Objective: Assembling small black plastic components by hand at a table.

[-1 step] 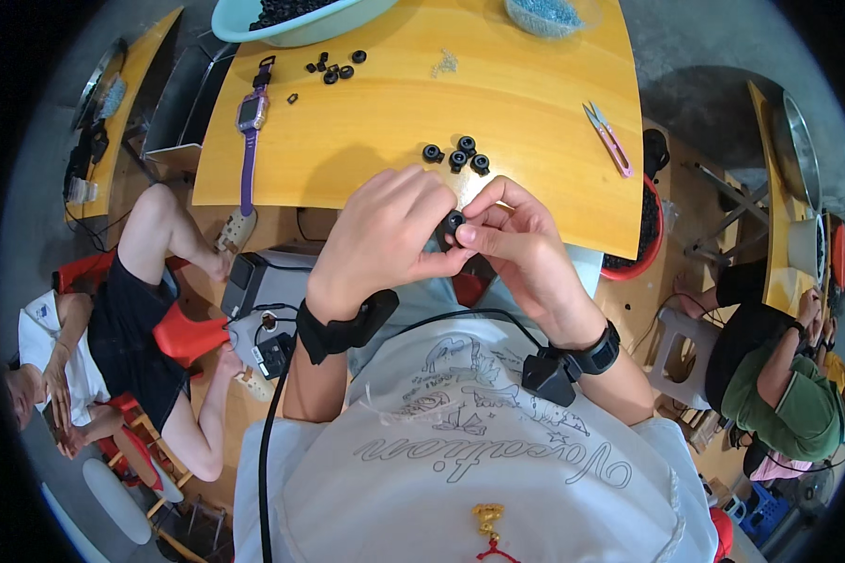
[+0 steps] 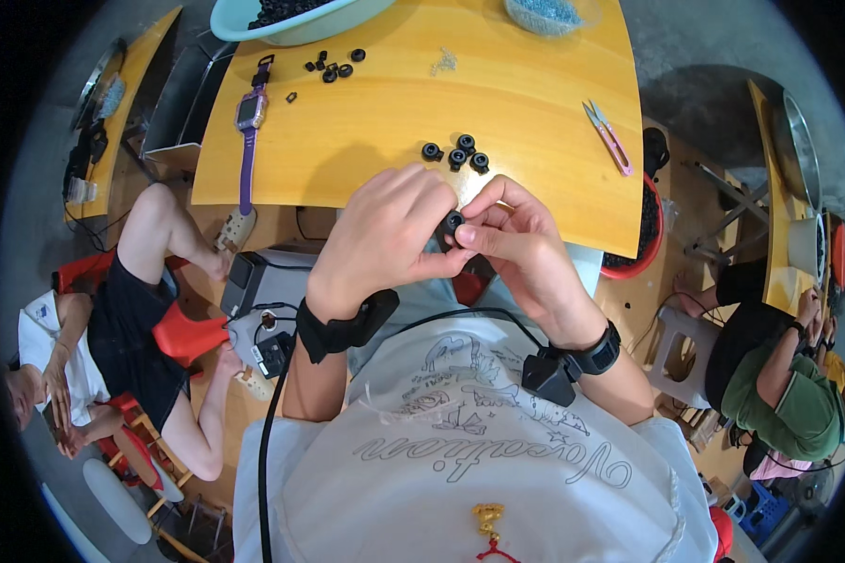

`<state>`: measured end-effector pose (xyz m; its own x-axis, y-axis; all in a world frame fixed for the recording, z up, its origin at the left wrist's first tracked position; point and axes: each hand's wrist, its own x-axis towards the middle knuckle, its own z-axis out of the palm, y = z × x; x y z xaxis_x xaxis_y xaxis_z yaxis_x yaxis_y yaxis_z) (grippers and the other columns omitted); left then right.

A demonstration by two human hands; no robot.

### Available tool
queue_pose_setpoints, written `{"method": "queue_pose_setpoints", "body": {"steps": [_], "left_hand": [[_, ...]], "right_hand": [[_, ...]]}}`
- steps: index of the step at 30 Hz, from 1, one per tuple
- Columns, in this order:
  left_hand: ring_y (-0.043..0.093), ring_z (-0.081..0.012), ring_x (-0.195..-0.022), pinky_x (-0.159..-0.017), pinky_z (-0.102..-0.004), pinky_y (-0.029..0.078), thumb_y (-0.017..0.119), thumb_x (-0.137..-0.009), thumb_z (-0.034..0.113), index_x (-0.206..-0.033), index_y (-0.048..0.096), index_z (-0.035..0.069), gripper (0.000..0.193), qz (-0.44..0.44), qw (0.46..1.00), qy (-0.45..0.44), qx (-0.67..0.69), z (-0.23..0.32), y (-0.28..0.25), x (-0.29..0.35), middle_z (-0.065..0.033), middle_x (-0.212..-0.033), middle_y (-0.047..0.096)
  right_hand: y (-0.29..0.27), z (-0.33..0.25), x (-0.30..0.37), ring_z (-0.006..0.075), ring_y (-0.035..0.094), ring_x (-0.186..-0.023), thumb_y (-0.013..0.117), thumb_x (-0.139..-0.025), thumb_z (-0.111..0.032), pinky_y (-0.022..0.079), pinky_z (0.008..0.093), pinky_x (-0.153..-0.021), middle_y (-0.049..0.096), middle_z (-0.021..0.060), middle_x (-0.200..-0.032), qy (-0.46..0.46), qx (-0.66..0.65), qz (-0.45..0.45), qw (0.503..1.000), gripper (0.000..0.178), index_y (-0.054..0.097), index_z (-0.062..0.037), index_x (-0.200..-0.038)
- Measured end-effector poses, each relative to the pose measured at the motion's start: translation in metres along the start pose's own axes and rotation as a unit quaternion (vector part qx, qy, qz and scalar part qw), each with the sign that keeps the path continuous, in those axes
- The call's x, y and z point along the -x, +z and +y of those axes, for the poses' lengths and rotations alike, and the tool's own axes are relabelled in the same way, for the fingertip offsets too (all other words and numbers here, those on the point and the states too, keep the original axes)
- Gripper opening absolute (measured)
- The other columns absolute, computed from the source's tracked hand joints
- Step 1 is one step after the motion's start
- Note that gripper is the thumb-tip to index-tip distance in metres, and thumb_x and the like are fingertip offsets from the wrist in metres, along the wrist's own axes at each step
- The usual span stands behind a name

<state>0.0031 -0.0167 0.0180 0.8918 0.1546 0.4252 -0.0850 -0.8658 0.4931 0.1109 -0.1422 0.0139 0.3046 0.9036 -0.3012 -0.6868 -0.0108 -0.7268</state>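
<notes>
Near the table's front edge, both hands meet around a small round black plastic part [image 2: 453, 221] with a ringed centre. My left hand [image 2: 385, 235] has its fingers closed on the part's left side, and they partly hide it. With thumb and fingertips, my right hand [image 2: 521, 235] pinches it from the right. Just beyond the hands, several similar black parts [image 2: 457, 159] lie grouped on the yellow table [image 2: 366, 122]. Farther back at the left are several loose black pieces [image 2: 330, 75], some ring-shaped.
Pink-handled thread snips [image 2: 610, 141] lie on the right. A purple-strapped watch [image 2: 249, 122] hangs over the table's left side of the front edge. At the back are a pale blue basin [image 2: 347, 23] and a clear bowl [image 2: 545, 19]. A red tub [image 2: 652, 235] stands below. People sit on both sides.
</notes>
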Motion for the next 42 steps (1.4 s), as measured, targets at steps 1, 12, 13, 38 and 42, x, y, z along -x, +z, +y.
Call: {"method": "queue_pose_setpoints", "body": {"steps": [1,12,13,38,42], "left_hand": [[0.044,-0.0299,-0.062,-0.054,-0.0370,0.035,0.065,-0.062,0.024,-0.072,0.044,0.002,0.032,-0.001,1.000,-0.001,0.001,-0.001,0.001,0.000,-0.0122,-0.066,0.040],[0.040,-0.0297,-0.063,-0.058,-0.0360,0.033,0.056,-0.074,0.038,-0.073,0.042,0.002,0.039,0.032,0.998,0.055,0.017,0.004,0.013,0.002,-0.0118,-0.069,0.039],[0.040,-0.0297,-0.063,-0.058,-0.0360,0.033,0.056,-0.074,0.038,-0.073,0.042,0.002,0.039,0.031,0.998,0.054,0.018,0.004,0.014,0.002,-0.0118,-0.069,0.039],[0.049,-0.0207,-0.075,-0.064,-0.0310,0.038,0.061,-0.063,0.019,-0.080,0.048,0.006,0.025,0.147,0.963,0.031,0.222,0.045,0.045,0.003,-0.0071,-0.082,0.050],[0.043,-0.0275,-0.070,-0.062,-0.0371,0.034,0.064,-0.068,0.028,-0.072,0.046,0.009,0.026,0.232,0.935,0.059,0.263,0.041,0.069,-0.001,-0.0074,-0.074,0.045]], "right_hand": [[0.000,-0.001,0.001,0.0123,0.057,-0.071,0.060,-0.072,0.004,0.043,0.0226,-0.067,0.059,0.0084,-0.078,0.002,-0.001,0.001,1.000,0.017,0.050,-0.0023,-0.084],[0.001,-0.003,0.010,0.0099,0.058,-0.066,0.060,-0.072,0.005,0.039,0.0188,-0.061,0.059,0.0061,-0.073,-0.018,-0.044,0.003,0.999,0.015,0.049,-0.0047,-0.073],[0.002,-0.003,0.012,0.0099,0.058,-0.066,0.060,-0.072,0.005,0.039,0.0188,-0.061,0.059,0.0061,-0.073,-0.017,-0.045,0.004,0.999,0.015,0.049,-0.0047,-0.073],[-0.002,0.000,0.001,0.0232,0.049,-0.092,0.070,-0.061,-0.024,0.040,0.0335,-0.081,0.051,0.0083,-0.090,-0.391,0.257,-0.171,0.867,0.041,0.051,-0.0056,-0.092],[0.005,-0.006,0.001,0.0229,0.049,-0.087,0.067,-0.063,-0.024,0.041,0.0323,-0.077,0.053,0.0040,-0.076,-0.418,0.276,-0.185,0.845,0.038,0.050,-0.0045,-0.091]]}}
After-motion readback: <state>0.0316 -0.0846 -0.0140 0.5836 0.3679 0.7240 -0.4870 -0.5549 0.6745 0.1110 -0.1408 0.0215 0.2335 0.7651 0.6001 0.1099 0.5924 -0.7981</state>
